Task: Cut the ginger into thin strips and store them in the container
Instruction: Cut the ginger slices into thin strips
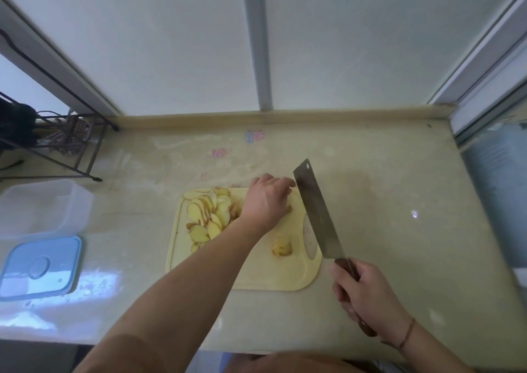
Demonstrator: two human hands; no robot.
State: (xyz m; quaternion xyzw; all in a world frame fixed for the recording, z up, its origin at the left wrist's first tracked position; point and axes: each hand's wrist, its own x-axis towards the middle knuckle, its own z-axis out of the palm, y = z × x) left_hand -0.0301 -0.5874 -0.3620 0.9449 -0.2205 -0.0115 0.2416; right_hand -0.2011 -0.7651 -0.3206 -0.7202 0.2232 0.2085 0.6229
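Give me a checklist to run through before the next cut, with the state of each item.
1. Right hand grips the cleaver handle: ok.
2. Left hand steadies ginger on the board: cannot tell, the hand hides it.
3. Left fingertips clear of the blade: not ok, they sit right beside it.
4. Slices piled left, out of the blade's way: ok.
5. Container open, lid off: ok.

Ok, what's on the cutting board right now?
On the board: a pile of ginger slices at its left and one small chunk near the handle hole. The left hand covers whatever lies under it.
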